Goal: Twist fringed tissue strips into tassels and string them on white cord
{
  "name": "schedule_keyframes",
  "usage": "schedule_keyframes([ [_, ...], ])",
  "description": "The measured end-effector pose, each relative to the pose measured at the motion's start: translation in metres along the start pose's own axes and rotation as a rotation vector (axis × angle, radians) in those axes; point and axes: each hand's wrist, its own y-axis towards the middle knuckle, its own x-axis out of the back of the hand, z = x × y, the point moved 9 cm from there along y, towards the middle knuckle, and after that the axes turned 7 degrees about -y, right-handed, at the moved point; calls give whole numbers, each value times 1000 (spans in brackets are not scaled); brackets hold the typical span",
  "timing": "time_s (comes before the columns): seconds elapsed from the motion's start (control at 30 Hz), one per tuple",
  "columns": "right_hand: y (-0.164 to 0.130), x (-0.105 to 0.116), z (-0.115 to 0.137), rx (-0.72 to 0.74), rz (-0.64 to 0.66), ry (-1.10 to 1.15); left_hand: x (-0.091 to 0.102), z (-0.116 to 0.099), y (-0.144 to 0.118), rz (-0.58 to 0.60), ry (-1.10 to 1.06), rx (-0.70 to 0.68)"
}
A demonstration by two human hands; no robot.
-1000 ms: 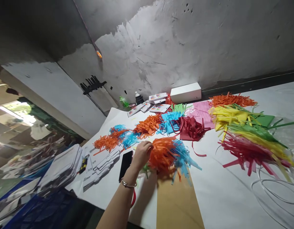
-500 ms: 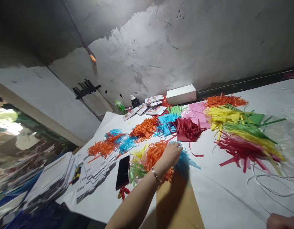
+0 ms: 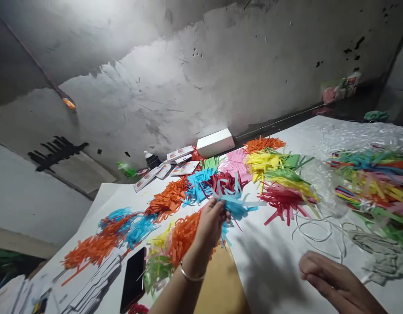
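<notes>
My left hand [image 3: 210, 223] is raised above the white table [image 3: 270, 266] and pinches a bunch of blue fringed paper [image 3: 235, 204]. Just below it lies an orange fringed bundle [image 3: 181, 235] with yellow and green fringes [image 3: 155, 268] beside it, next to a brown paper sheet [image 3: 217, 290]. My right hand [image 3: 332, 283] hovers at the lower right, fingers curled together; I cannot make out anything in it. A loose white cord [image 3: 319, 231] lies just beyond that hand.
Piles of cut paper in orange [image 3: 167, 200], blue, red [image 3: 281, 200], yellow [image 3: 263, 162], pink and green cover the table's far half. A black phone [image 3: 133, 279] lies at the left front. A white box [image 3: 215, 142], bottles and cards stand by the wall. Bagged fringes [image 3: 371, 179] lie right.
My left hand has lifted the blue fringed bunch off the orange bundle. My right hand has come into view at the lower right. The view has swung to the right.
</notes>
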Motion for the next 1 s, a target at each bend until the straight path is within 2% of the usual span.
schedule_keyframes([
  [0.1, 5, 0, 33, 325, -81, -39, -34, 37, -45, 3, -208, 164],
  [0.2, 1, -3, 44, 477, -159, 18, -57, 71, -84, -2, -351, 312],
  [0.3, 4, -7, 39, 403, -136, 40, -67, 94, -112, 8, -468, 425],
  [0.4, 9, -6, 34, 292, -119, 95, -69, 109, -128, 19, -589, 496],
  [0.57, 18, -10, 24, 85, -75, 183, -67, 120, -138, 46, -600, 511],
  [0.73, 21, -17, 21, 44, -7, 316, -62, 124, -137, 101, -529, 510],
  [0.8, 20, -14, 19, 54, -36, 255, -47, 120, -132, 50, -487, 445],
  [0.83, 19, -11, 18, 55, -67, 206, -34, 114, -128, -26, -431, 365],
  [0.9, 18, -5, 19, 75, -144, 119, -4, 92, -127, -218, -207, 110],
  [0.93, 17, -3, 21, 97, -177, 84, 3, 76, -131, -276, -51, -40],
  [0.97, 17, -3, 25, 128, -201, 57, -1, 60, -136, -264, 111, -180],
  [1.0, 16, -5, 30, 161, -206, 39, -14, 48, -141, -181, 258, -295],
])
